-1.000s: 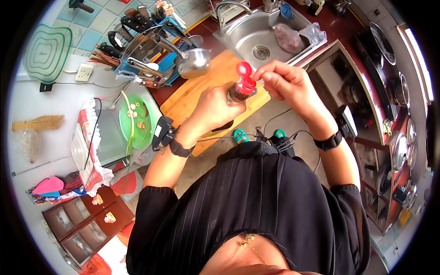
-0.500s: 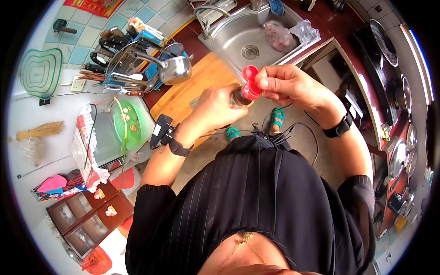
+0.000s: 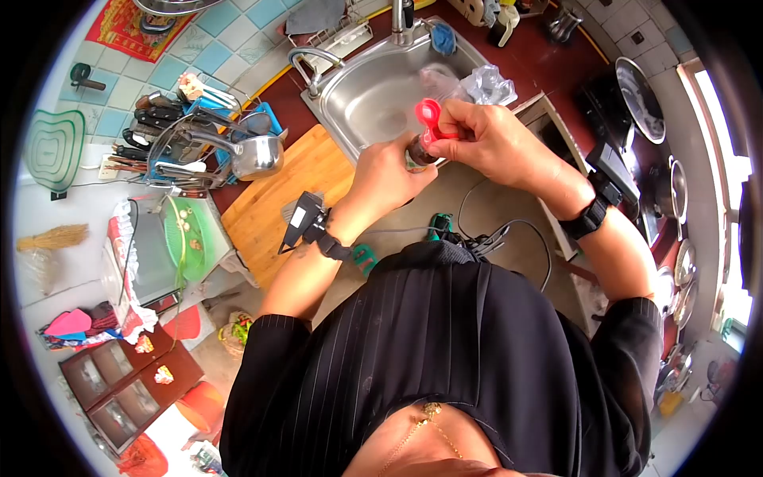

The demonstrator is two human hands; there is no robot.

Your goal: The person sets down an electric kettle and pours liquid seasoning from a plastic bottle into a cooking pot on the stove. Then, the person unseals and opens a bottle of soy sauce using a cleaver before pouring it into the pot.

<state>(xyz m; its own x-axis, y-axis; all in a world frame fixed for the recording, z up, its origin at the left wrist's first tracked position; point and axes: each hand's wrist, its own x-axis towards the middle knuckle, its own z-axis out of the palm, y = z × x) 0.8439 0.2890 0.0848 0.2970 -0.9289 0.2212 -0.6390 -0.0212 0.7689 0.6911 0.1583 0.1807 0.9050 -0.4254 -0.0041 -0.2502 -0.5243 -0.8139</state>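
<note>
My left hand point(image 3: 387, 176) is wrapped around a small dark bottle point(image 3: 422, 153), with most of the bottle hidden by the fingers. On its top is a red flip cap point(image 3: 428, 116), its lid standing up and open. My right hand point(image 3: 491, 145) pinches the red cap at its side, thumb and forefinger together. Both hands are close together in front of the sink's near edge.
Beyond the hands lies a steel sink point(image 3: 366, 111) with a clear plastic bag point(image 3: 486, 86) at its right. A wooden board point(image 3: 266, 199) is at left, under a steel saucepan point(image 3: 257, 157) hung on a rack. Cables point(image 3: 509, 234) dangle near my waist.
The view has shifted and I stand a little differently, with one foot moved. The sink and counter appear further left. Both hands still hold the bottle and its cap; the right hand covers more of the cap.
</note>
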